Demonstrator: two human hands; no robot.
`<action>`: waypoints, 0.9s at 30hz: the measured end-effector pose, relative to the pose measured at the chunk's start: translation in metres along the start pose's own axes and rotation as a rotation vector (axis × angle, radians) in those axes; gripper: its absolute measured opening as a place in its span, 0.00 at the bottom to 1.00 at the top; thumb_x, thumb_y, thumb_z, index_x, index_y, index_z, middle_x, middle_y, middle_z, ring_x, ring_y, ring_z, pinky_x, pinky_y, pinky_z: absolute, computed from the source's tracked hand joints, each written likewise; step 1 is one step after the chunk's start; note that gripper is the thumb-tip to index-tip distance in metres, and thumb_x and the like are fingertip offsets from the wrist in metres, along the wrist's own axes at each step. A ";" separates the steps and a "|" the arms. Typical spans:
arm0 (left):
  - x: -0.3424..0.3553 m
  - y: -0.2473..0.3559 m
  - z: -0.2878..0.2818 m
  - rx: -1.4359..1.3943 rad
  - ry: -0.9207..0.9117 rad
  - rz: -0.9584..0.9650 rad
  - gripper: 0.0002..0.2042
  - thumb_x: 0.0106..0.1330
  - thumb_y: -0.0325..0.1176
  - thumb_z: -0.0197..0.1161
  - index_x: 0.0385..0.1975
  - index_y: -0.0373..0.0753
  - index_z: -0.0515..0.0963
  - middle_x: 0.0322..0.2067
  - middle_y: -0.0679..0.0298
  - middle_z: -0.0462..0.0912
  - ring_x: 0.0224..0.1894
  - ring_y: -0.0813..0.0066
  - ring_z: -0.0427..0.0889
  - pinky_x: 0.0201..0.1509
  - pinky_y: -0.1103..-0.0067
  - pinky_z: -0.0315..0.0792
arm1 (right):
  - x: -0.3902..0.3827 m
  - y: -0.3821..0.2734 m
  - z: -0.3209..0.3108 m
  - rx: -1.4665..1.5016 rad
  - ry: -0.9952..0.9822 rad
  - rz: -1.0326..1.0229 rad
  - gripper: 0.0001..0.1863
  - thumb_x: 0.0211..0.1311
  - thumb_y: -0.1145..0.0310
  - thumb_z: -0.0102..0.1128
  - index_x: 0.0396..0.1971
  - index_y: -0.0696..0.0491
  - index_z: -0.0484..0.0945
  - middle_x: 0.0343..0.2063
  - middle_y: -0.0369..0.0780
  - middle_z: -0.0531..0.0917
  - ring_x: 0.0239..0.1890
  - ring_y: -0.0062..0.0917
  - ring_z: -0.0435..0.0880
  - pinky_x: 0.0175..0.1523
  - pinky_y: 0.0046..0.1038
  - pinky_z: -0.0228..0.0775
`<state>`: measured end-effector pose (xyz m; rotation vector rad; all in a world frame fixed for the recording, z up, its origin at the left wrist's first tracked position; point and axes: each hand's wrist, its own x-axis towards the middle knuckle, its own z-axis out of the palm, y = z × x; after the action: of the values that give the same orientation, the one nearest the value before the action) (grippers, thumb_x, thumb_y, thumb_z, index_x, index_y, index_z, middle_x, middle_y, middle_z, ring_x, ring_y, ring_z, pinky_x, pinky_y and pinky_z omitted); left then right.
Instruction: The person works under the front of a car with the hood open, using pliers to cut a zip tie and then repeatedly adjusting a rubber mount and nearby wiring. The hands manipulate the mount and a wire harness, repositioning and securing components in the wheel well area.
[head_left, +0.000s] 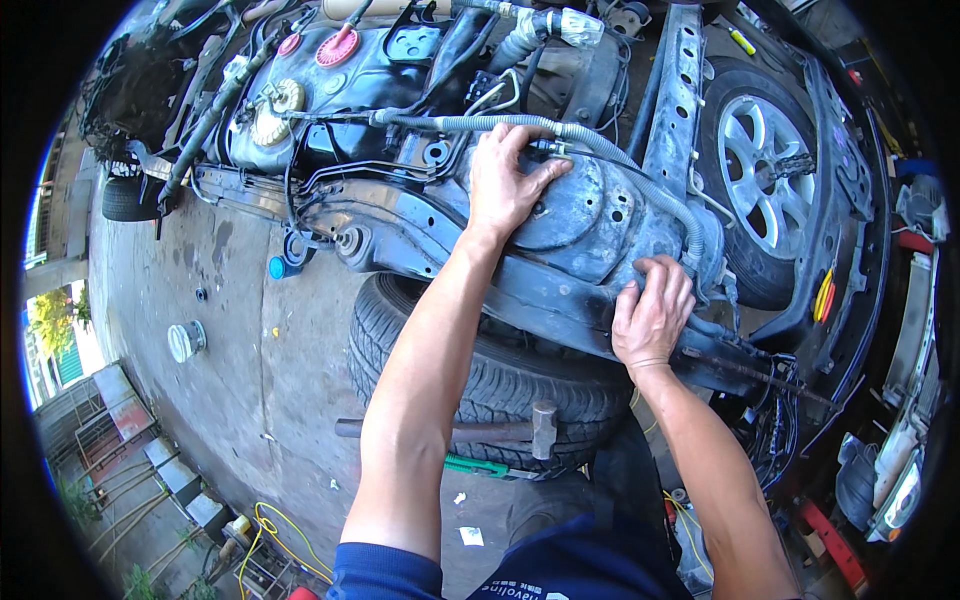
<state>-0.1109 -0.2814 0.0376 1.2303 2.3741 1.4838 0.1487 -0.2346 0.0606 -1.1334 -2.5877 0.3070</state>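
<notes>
My left hand [508, 178] has bent fingers curled at the grey corrugated hose [603, 142] and a thin dark line on the upturned vehicle underbody; what the fingertips grip is unclear. Lower right, my right hand [650, 318] rests on the grey metal frame [540, 297] beside the hose's downward bend, fingers bent and apart. Below the frame lies a large tyre [390, 325], with a hammer [544, 430] and a green-handled tool [478, 463] on it, partly behind my left forearm.
A black tank [360, 75] with red and cream caps sits upper left. An alloy wheel [760, 180] is at right, a yellow-handled tool [825, 295] beside it. The concrete floor [230, 400] holds a can [187, 340], yellow cords [285, 540] and a metal rack [120, 410].
</notes>
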 end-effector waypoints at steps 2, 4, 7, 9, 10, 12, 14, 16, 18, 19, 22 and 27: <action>0.000 0.000 0.000 -0.008 -0.008 -0.011 0.21 0.54 0.43 0.82 0.46 0.42 0.86 0.43 0.60 0.83 0.50 0.55 0.79 0.57 0.64 0.73 | 0.000 0.000 0.000 0.001 -0.004 -0.001 0.17 0.62 0.64 0.59 0.50 0.53 0.77 0.55 0.45 0.77 0.60 0.45 0.74 0.64 0.48 0.61; 0.000 0.000 0.000 0.003 -0.003 -0.008 0.21 0.54 0.43 0.82 0.46 0.43 0.86 0.44 0.60 0.83 0.51 0.55 0.79 0.58 0.63 0.73 | 0.000 0.000 0.000 -0.006 -0.005 -0.004 0.17 0.62 0.64 0.59 0.50 0.53 0.77 0.55 0.45 0.77 0.60 0.45 0.74 0.64 0.48 0.62; -0.001 -0.001 0.000 0.006 -0.011 -0.018 0.22 0.54 0.44 0.82 0.46 0.43 0.86 0.45 0.60 0.83 0.52 0.55 0.79 0.59 0.63 0.73 | 0.000 0.000 0.000 -0.021 -0.005 -0.010 0.17 0.62 0.64 0.59 0.50 0.53 0.77 0.55 0.46 0.76 0.60 0.45 0.74 0.63 0.48 0.62; -0.001 -0.001 0.000 0.005 -0.016 -0.024 0.22 0.54 0.44 0.82 0.47 0.43 0.86 0.45 0.60 0.83 0.52 0.55 0.79 0.60 0.63 0.73 | 0.000 0.000 0.000 -0.021 -0.006 -0.011 0.17 0.62 0.65 0.59 0.50 0.53 0.76 0.55 0.46 0.76 0.60 0.45 0.74 0.63 0.48 0.62; -0.001 -0.001 0.000 0.004 -0.016 -0.023 0.22 0.54 0.44 0.82 0.47 0.43 0.86 0.45 0.60 0.83 0.52 0.55 0.79 0.59 0.63 0.73 | 0.000 0.000 -0.001 -0.022 -0.005 -0.012 0.17 0.62 0.65 0.59 0.50 0.53 0.76 0.55 0.46 0.76 0.60 0.45 0.74 0.64 0.48 0.62; -0.001 0.000 -0.001 0.000 -0.014 -0.022 0.22 0.54 0.44 0.82 0.47 0.43 0.86 0.45 0.60 0.83 0.52 0.56 0.79 0.59 0.63 0.73 | 0.000 0.000 -0.001 -0.023 -0.005 -0.014 0.17 0.62 0.65 0.59 0.50 0.53 0.76 0.55 0.46 0.76 0.61 0.45 0.74 0.64 0.48 0.62; 0.000 0.001 -0.001 -0.006 -0.010 -0.019 0.22 0.54 0.43 0.82 0.46 0.43 0.86 0.44 0.60 0.83 0.52 0.55 0.79 0.59 0.63 0.73 | 0.000 0.000 -0.001 -0.022 -0.016 -0.009 0.17 0.62 0.65 0.59 0.50 0.53 0.76 0.55 0.45 0.76 0.61 0.45 0.73 0.64 0.48 0.62; 0.000 0.001 0.000 0.000 -0.007 -0.016 0.22 0.54 0.43 0.82 0.46 0.43 0.86 0.44 0.61 0.83 0.51 0.55 0.80 0.58 0.63 0.73 | 0.000 0.000 -0.001 -0.021 -0.021 -0.005 0.17 0.62 0.65 0.59 0.50 0.53 0.76 0.55 0.45 0.76 0.61 0.45 0.73 0.64 0.48 0.62; -0.001 0.000 0.000 0.009 -0.010 -0.016 0.22 0.54 0.43 0.82 0.47 0.42 0.86 0.44 0.61 0.83 0.51 0.57 0.80 0.58 0.65 0.74 | 0.000 0.000 -0.001 -0.020 -0.018 -0.004 0.17 0.62 0.65 0.59 0.50 0.53 0.76 0.55 0.45 0.76 0.61 0.45 0.73 0.64 0.48 0.62; -0.001 0.000 0.000 0.018 -0.015 -0.016 0.22 0.55 0.43 0.82 0.47 0.42 0.86 0.44 0.61 0.83 0.51 0.58 0.80 0.58 0.66 0.74 | 0.000 0.000 -0.001 -0.020 -0.016 -0.005 0.17 0.62 0.65 0.59 0.50 0.53 0.76 0.55 0.45 0.76 0.61 0.45 0.73 0.64 0.48 0.62; -0.002 -0.001 -0.001 0.017 -0.004 0.000 0.22 0.55 0.43 0.83 0.47 0.42 0.87 0.43 0.62 0.83 0.50 0.59 0.80 0.58 0.67 0.74 | 0.000 0.000 -0.001 -0.021 -0.014 -0.006 0.17 0.62 0.65 0.58 0.50 0.53 0.76 0.55 0.45 0.76 0.61 0.45 0.73 0.64 0.48 0.62; 0.001 0.007 -0.006 -0.016 -0.056 -0.045 0.25 0.57 0.40 0.81 0.53 0.39 0.83 0.47 0.57 0.84 0.55 0.54 0.80 0.61 0.65 0.74 | 0.000 0.000 0.001 -0.015 -0.001 -0.007 0.17 0.62 0.65 0.58 0.50 0.52 0.76 0.55 0.45 0.76 0.61 0.45 0.74 0.64 0.48 0.62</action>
<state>-0.1104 -0.2841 0.0463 1.1911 2.3340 1.4324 0.1484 -0.2345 0.0600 -1.1294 -2.5985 0.2869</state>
